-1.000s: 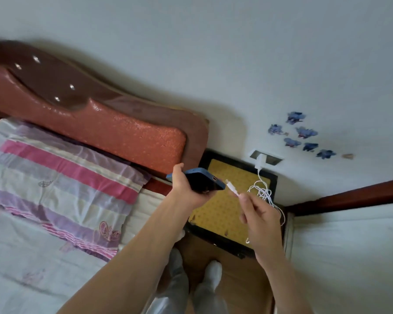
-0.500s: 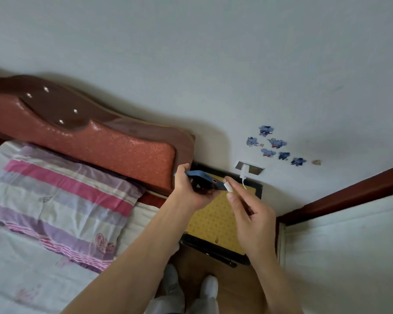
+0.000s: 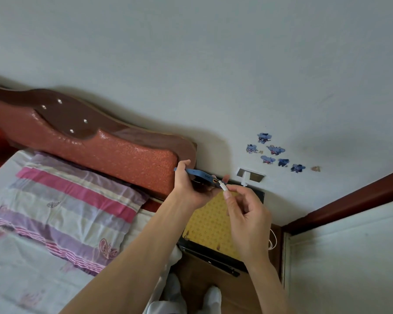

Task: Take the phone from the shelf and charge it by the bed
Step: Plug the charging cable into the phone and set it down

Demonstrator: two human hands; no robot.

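Note:
A blue phone (image 3: 201,176) lies flat in my left hand (image 3: 192,189), its bottom edge with the port turned to the right. My right hand (image 3: 245,214) pinches the white plug (image 3: 223,186) of a charging cable, with the plug's tip right at the phone's port. A white charger (image 3: 245,179) sits in the wall socket (image 3: 250,175) just behind. A loop of the white cable (image 3: 273,241) hangs below my right wrist.
A yellow-topped bedside table (image 3: 210,225) with a black frame stands under my hands. The bed with a striped pillow (image 3: 61,200) and a red padded headboard (image 3: 100,146) lies to the left. A white door (image 3: 349,257) stands at the right.
The view has tilted up a little. My right hand has shifted its grip along the cable and brought the plug's tip up to the phone's port. The left hand holds the phone level.

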